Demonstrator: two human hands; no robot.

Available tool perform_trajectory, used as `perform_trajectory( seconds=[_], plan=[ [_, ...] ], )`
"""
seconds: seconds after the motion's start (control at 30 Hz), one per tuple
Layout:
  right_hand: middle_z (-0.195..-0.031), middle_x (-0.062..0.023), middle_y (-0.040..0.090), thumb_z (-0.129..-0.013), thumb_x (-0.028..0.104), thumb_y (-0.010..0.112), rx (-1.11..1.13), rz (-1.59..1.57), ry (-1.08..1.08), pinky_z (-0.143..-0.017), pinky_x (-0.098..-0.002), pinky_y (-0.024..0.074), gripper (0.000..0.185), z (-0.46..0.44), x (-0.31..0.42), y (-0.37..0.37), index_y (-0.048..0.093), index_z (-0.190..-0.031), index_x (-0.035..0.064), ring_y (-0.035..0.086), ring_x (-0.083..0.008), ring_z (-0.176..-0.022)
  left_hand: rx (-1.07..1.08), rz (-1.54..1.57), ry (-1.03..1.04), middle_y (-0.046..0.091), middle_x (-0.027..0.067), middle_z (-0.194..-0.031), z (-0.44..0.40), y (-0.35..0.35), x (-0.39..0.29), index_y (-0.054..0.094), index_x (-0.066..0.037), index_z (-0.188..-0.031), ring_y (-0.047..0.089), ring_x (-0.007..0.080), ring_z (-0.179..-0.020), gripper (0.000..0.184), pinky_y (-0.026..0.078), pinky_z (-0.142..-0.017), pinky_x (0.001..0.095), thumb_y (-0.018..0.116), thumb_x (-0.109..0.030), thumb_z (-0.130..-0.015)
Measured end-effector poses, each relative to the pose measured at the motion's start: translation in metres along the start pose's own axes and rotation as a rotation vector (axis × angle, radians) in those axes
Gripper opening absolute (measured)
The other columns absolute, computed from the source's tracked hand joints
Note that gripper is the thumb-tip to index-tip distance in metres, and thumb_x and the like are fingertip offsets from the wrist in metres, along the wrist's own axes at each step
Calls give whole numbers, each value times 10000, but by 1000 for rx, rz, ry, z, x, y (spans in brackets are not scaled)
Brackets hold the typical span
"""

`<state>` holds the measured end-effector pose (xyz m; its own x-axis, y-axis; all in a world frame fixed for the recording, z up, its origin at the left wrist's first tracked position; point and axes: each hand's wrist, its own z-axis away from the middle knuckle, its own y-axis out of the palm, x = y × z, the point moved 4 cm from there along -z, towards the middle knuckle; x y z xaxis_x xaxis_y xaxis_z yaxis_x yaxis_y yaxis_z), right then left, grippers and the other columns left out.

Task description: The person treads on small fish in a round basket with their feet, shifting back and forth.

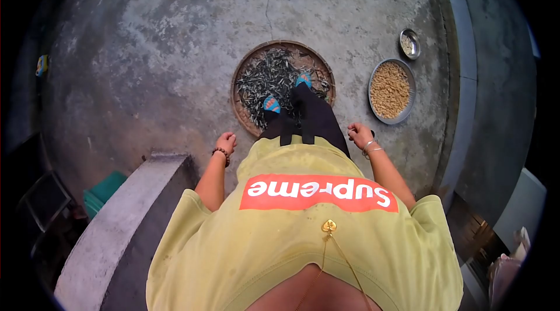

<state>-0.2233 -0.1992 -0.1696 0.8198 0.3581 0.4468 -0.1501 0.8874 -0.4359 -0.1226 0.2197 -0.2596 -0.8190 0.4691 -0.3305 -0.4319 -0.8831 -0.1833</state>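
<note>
My left hand (226, 142) hangs beside my left thigh, fingers curled in, with a beaded bracelet at its wrist. On the other side, my right hand (360, 134) hangs with its fingers curled too, bangles round the wrist. Neither hand shows any object in it or touches anything. Beyond my legs lies a round woven tray (240, 70) on the concrete floor, holding many thin dark and pale strips (262, 75). My feet in blue footwear (272, 104) are over or among the strips.
A metal basin (411, 98) of peanut-like pieces (389, 90) stands at the right, with a small metal bowl (416, 47) behind it. A concrete ledge (125, 206) rises at the left beside a green object (104, 192). A raised edge (466, 66) borders the right.
</note>
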Motion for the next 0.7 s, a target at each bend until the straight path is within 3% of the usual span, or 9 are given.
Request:
perform_trajectory(
  seconds=[0.3,0.47,0.53,0.7],
  plan=[
    [-583,-24,481,-669,106,471,9,-5,64,-433,-207,365,148,6,-23,-5,457,-795,29,467,-92,-502,32,28,55,479,5,-828,-4,14,-20,413,-81,-962,484,108,-667,273,390,-514,233,430,-211,-723],
    [-606,-43,496,-673,106,471,20,92,-6,-481,-219,380,176,-24,-18,-12,459,-822,14,474,-104,-523,30,94,102,480,4,-845,3,18,-29,410,-84,-973,485,107,-665,283,390,-516,231,430,-216,-723],
    [-627,-62,512,-675,100,469,-13,67,0,-529,-227,392,195,-13,27,-20,464,-845,5,483,-118,-553,20,78,95,480,4,-848,-1,15,-25,408,-86,-977,485,107,-665,286,390,-517,233,431,-217,-723],
    [-630,-59,516,-667,92,470,-58,-73,-109,-530,-228,393,194,-12,48,-28,466,-843,9,487,-117,-555,5,11,-4,477,6,-816,-7,4,-10,415,-98,-964,477,109,-650,279,388,-516,242,433,-234,-721]
  ],
)
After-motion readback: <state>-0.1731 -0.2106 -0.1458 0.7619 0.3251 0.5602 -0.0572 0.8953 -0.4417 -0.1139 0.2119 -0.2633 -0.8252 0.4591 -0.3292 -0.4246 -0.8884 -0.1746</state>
